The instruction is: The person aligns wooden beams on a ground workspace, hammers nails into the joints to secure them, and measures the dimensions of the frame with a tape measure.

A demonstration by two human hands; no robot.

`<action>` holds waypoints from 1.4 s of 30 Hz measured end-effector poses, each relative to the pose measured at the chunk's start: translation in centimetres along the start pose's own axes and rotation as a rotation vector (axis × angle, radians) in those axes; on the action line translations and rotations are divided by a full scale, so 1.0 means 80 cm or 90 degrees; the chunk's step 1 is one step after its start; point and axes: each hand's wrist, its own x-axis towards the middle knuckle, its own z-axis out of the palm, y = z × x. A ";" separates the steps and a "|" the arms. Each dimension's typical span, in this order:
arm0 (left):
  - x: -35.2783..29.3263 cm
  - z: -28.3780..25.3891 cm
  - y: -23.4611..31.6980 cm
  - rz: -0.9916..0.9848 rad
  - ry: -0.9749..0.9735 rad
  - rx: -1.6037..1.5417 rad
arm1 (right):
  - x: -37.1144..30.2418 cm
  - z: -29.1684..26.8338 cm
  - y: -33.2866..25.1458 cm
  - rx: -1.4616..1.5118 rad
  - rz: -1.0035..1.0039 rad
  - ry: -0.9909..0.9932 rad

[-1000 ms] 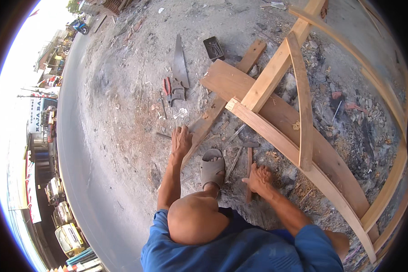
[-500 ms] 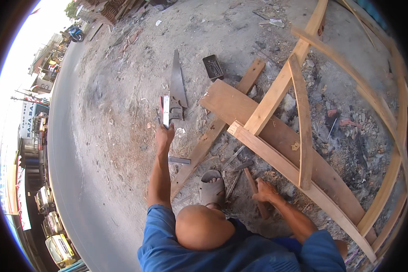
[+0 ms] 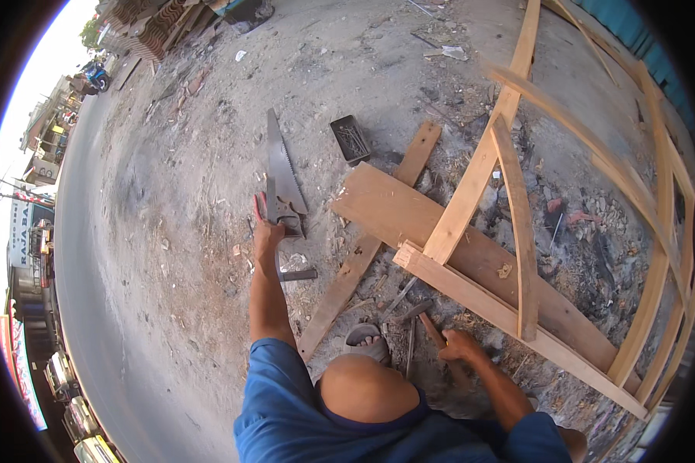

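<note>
My left hand [image 3: 267, 234] is closed round the metal blade of a try square, whose short stock [image 3: 297, 274] sticks out beside my forearm. Right by it lie red-handled pliers [image 3: 258, 205] and a handsaw [image 3: 283, 174], its blade pointing away from me. My right hand [image 3: 462, 346] grips the wooden handle of a hammer [image 3: 432, 328], head pointing to the upper left, low over the ground near my sandalled foot [image 3: 367, 342].
A wide board [image 3: 394, 201] lies across a narrower plank [image 3: 347, 285]. Joined timbers [image 3: 471, 201] form a frame on the right. Beyond the saw sits a black box of nails [image 3: 350, 140]. Rubble [image 3: 579, 216] covers the ground at right; a road [image 3: 93, 270] runs along the left.
The view has shifted, so the ground things appear lower and further left. My left hand has moved the try square slightly away from me, past the saw handle. My right hand still holds the hammer.
</note>
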 end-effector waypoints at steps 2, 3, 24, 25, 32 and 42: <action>-0.002 0.008 0.027 0.024 -0.016 -0.032 | 0.009 0.007 0.013 -0.003 0.011 0.026; 0.003 0.006 0.020 0.033 -0.012 -0.082 | 0.012 0.012 0.013 -0.006 0.012 0.039; 0.119 -0.023 0.141 0.184 0.144 -0.225 | 0.019 0.033 -0.001 -0.020 0.091 0.063; 0.104 -0.019 0.148 0.175 0.119 -0.230 | 0.019 0.030 -0.001 -0.020 0.092 0.063; 0.043 -0.025 0.110 0.121 -0.086 -0.210 | 0.010 0.016 -0.023 -0.048 0.114 0.063; 0.010 -0.007 -0.035 -0.026 0.042 -0.176 | 0.034 -0.003 -0.020 -0.131 0.125 -0.022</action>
